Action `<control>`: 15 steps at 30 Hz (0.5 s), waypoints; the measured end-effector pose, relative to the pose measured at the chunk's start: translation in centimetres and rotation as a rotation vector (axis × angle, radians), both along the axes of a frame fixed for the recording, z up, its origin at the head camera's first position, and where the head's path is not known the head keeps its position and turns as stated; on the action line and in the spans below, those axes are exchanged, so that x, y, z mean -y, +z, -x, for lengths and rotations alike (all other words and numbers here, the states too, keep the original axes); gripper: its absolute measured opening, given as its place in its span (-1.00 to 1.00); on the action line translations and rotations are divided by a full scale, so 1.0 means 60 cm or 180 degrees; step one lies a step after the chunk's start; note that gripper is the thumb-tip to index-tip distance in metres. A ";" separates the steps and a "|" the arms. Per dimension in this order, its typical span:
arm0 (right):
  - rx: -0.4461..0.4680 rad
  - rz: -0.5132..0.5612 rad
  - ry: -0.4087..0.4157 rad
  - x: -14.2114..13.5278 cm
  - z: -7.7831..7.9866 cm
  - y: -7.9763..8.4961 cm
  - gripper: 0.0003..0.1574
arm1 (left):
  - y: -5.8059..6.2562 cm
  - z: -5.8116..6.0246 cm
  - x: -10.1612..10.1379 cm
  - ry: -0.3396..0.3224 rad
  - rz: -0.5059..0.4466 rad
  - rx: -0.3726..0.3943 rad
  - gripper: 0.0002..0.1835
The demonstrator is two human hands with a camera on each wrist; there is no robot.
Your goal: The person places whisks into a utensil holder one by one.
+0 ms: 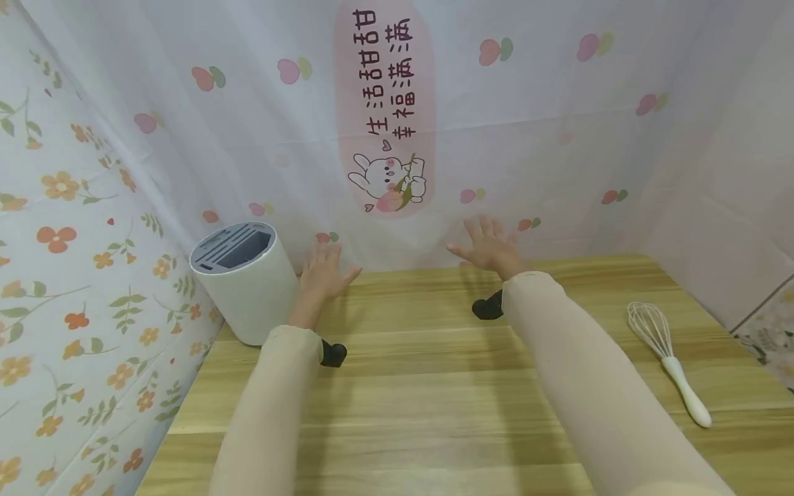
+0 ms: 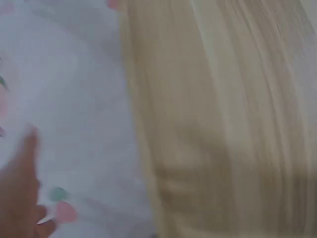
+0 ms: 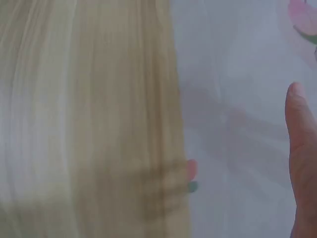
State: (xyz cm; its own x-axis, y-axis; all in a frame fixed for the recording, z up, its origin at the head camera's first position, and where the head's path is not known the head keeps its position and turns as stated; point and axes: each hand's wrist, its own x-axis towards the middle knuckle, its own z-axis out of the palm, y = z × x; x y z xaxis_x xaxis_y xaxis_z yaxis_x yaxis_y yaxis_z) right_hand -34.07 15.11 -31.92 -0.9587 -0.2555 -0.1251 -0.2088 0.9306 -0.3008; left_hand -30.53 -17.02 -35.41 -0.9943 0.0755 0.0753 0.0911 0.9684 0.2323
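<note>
Both hands hold nothing, their fingers spread and reaching toward the back edge of the pale, wood-grained tabletop (image 1: 409, 399). The left hand (image 1: 324, 279) is just beside a white, cylindrical holder (image 1: 257, 300) with a grey, slotted top; whether they touch I cannot tell. The holder stands upright at the back left corner of the tabletop, one large opening and several narrow slots showing in its top.

The right hand (image 1: 491, 248) is well apart from the left, in front of a white cloth (image 1: 267, 172) printed with small pink, orange and green motifs; whether it touches the cloth is unclear. Shadows fall on the tabletop and cloth near it in the right wrist view.

A whisk with pale wire loops and a white handle (image 1: 685, 393) lies on the right of the tabletop, loops toward the back, to the right of the right arm. Cream long sleeves (image 1: 571, 358) cover both arms, and a rounded black piece (image 1: 489, 307) shows at each wrist.
</note>
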 end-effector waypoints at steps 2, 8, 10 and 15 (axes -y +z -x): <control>0.0001 0.0127 0.0252 0.016 0.008 0.007 -0.01 | 0.018 -0.021 0.008 -0.0150 -0.0080 -0.0032 -0.31; 0.0225 0.0665 0.0951 0.097 0.019 0.050 -0.29 | 0.082 -0.103 0.039 -0.0484 -0.0772 -0.0451 -0.59; 0.0287 0.0794 0.1135 0.133 0.017 0.066 -0.35 | 0.100 -0.125 0.061 -0.0379 -0.1020 -0.0755 -0.64; 0.0411 0.1083 0.1501 0.226 0.007 0.099 -0.43 | 0.128 -0.160 0.132 0.0295 -0.1502 -0.1551 -0.70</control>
State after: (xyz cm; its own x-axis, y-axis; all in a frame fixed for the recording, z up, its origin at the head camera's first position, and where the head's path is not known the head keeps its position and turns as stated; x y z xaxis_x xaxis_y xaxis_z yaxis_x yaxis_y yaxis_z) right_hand -34.49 1.54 -26.00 -0.7144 -0.6963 -0.0694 -0.5181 0.5930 -0.6163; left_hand -20.95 -24.92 -27.75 -0.8394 -0.1590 0.5198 0.2140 0.7824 0.5849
